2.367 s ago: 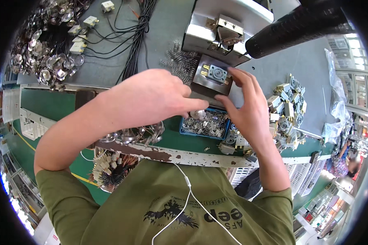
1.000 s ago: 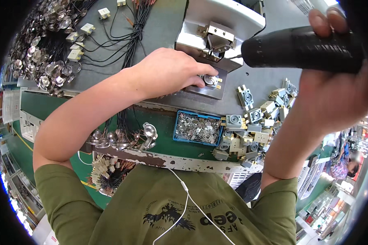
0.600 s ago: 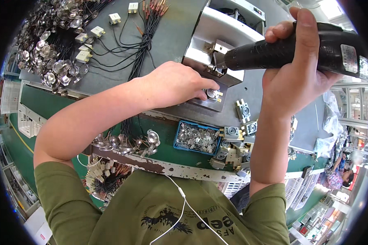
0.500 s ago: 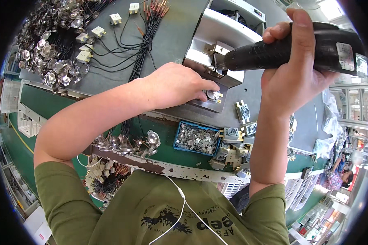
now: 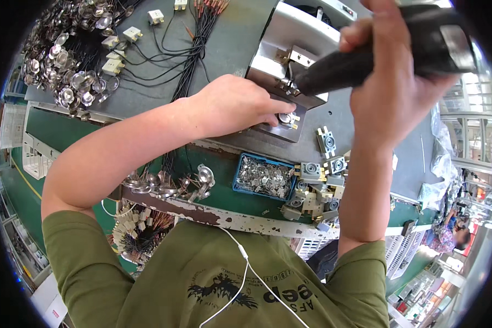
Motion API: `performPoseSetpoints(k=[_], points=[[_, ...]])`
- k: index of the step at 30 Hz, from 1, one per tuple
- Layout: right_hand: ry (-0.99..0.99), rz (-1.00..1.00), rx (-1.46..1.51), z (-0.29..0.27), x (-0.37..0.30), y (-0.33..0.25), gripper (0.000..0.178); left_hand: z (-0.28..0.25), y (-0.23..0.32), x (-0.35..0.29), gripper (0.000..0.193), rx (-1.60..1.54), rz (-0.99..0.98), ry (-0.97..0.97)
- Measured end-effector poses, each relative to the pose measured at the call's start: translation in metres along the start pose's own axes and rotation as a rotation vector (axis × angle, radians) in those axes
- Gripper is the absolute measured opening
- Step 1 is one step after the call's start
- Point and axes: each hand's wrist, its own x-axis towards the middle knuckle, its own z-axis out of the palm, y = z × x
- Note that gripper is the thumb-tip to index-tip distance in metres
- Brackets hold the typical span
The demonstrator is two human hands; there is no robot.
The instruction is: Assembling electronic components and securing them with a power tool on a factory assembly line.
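My right hand (image 5: 389,95) is wrapped round a black power screwdriver (image 5: 339,70), held tilted. Its tip is at the front opening of a metal screw feeder box (image 5: 306,33), beside a small metal bracket there. My left hand (image 5: 232,104) has its fingers bent down onto a small round metal-capped part with brass tabs (image 5: 287,117). That part lies on a steel block (image 5: 281,133) in front of the feeder, and the fingertips touch its left side. The left fingers partly hide it.
Right of the block are several white square switch parts (image 5: 311,170). A blue tray (image 5: 263,176) of small metal pieces stands near the front edge. Black wires with white connectors (image 5: 113,66) and a heap of metal caps (image 5: 82,82) lie at the left.
My right hand and the screwdriver's rear end have moved up, with the tip still by the feeder opening. The left hand stays on the metal-capped part, while the view has shifted slightly.
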Motion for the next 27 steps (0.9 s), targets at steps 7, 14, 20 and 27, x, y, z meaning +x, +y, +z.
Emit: performPoseSetpoints(k=[7, 14, 20, 27], points=[[-0.153, -0.104, 0.276, -0.044, -0.001, 0.019, 0.015, -0.006, 0.004, 0.005, 0.036, -0.070, -0.057, -0.046], [0.153, 0.214, 0.007, -0.023, -0.027, -0.001, 0.024, -0.009, 0.009, 0.005, 0.038, -0.014, -0.116, -0.101], [0.048, 0.115, -0.059, -0.026, -0.031, 0.002, 0.023, -0.007, 0.010, 0.006, 0.037, -0.007, -0.111, -0.092], [-0.007, 0.065, -0.143, -0.031, -0.035, 0.014, 0.019, -0.001, 0.007, 0.003, 0.034, -0.007, -0.075, -0.028]])
